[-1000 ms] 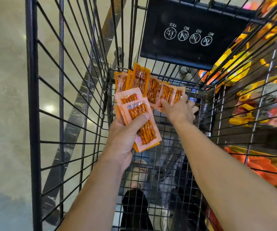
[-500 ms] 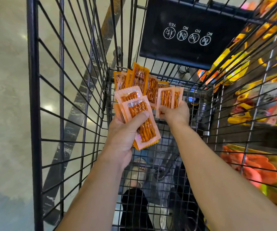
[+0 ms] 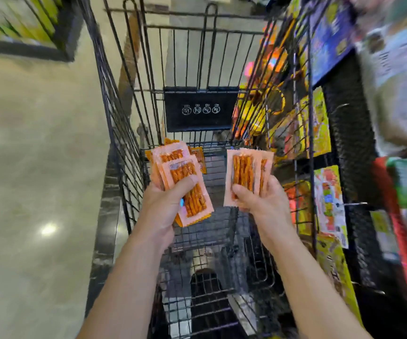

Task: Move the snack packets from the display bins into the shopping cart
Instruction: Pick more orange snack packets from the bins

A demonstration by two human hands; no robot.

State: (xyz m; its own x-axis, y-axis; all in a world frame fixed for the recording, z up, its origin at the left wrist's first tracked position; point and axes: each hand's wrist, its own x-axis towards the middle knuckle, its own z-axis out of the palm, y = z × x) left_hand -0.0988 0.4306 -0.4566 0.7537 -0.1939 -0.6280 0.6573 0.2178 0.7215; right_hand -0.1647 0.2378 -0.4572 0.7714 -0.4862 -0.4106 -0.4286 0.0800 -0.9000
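Left packets (image 3: 194, 204) sit fanned in the left grip (image 3: 165, 204), thumb clamped across the top one. Right packets (image 3: 243, 172) stand upright in the right grip (image 3: 263, 199), thumb on their near edge. Both bunches hang above the cart (image 3: 124, 143), apart from each other and from its wire walls. Far packets (image 3: 198, 155) lie by the cart's far edge. Shelves (image 3: 320, 133) crowd its right side; open floor (image 3: 38, 143) lies to the left.

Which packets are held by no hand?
The orange packets in the cart, partly hidden behind the left hand's stack; the right hand grips the pale packets.
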